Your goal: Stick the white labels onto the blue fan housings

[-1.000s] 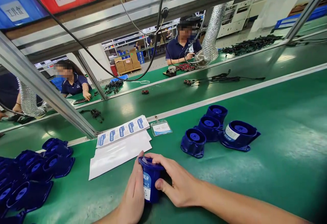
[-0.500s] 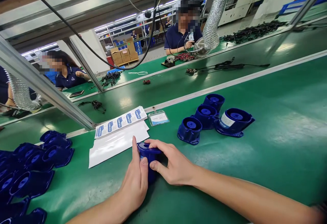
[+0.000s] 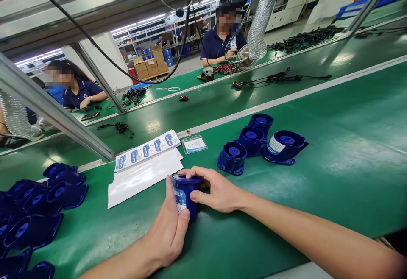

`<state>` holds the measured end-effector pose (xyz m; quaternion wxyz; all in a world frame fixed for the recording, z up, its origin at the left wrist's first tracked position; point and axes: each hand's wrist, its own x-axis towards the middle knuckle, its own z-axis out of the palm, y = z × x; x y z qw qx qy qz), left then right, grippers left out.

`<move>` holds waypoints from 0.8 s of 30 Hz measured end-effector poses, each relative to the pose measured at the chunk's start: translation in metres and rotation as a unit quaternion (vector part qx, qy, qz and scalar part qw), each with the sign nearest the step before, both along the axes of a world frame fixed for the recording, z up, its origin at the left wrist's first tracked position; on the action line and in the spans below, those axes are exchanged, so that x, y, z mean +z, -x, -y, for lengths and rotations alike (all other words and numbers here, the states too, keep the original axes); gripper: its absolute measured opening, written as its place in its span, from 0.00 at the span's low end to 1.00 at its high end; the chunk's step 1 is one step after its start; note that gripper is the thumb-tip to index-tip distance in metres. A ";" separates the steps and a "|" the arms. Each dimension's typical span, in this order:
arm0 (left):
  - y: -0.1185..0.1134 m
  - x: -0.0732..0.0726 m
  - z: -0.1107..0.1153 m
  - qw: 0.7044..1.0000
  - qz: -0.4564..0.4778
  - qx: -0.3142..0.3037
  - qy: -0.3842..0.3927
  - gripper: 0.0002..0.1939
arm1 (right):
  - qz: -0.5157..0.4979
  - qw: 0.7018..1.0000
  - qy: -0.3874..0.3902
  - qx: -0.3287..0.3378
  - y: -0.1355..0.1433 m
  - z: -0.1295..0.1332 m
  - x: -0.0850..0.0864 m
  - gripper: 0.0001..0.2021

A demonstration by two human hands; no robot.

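Between my hands a blue plastic housing point(image 3: 192, 200) stands on the green work surface, with a blue and white label on its left side. My left hand point(image 3: 170, 228) lies along that labelled side, fingers straight and pressed together, thumb at the label's lower edge. My right hand point(image 3: 216, 190) grips the housing's top rim from the right, fingers over the top and thumb on the side. Behind it lie sheets of printed labels point(image 3: 148, 151) and white backing paper point(image 3: 144, 179). A labelled housing point(image 3: 282, 146) stands to the right beside several others point(image 3: 232, 158).
Many blue housings point(image 3: 34, 228) crowd the left side. A clear card holder point(image 3: 194, 144) lies behind the labels. A metal post point(image 3: 63, 105) slants at the left and a black cable point(image 3: 108, 60) hangs ahead. Two people sit across the bench beyond black cables point(image 3: 276, 77).
More of the label on the held housing now shows, as my left fingers have shifted off it. My right hand has moved slightly up on the rim. The view has shifted a little.
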<state>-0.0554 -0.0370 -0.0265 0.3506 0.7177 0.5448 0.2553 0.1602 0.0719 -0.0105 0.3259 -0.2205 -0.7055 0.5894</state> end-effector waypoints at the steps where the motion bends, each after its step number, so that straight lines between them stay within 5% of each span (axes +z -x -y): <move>1: 0.003 -0.002 0.000 1.000 -0.003 -0.026 -0.017 0.44 | -0.005 1.000 -0.003 0.015 -0.003 -0.003 0.000 0.15; 4: 0.007 -0.009 -0.006 0.994 0.067 -0.075 -0.048 0.49 | -0.023 0.998 -0.014 0.051 -0.009 -0.011 0.000 0.16; 8: 0.004 -0.008 -0.023 0.936 0.346 0.042 0.050 0.39 | -0.026 0.996 -0.051 0.065 -0.008 -0.012 0.003 0.16; 10: 0.002 -0.006 -0.027 0.907 0.409 0.055 0.082 0.37 | -0.032 0.994 -0.053 0.088 -0.004 -0.010 0.004 0.17; 24: 0.007 0.008 -0.022 0.969 0.243 -0.013 0.050 0.43 | -0.031 0.994 -0.102 0.039 0.005 0.002 -0.001 0.18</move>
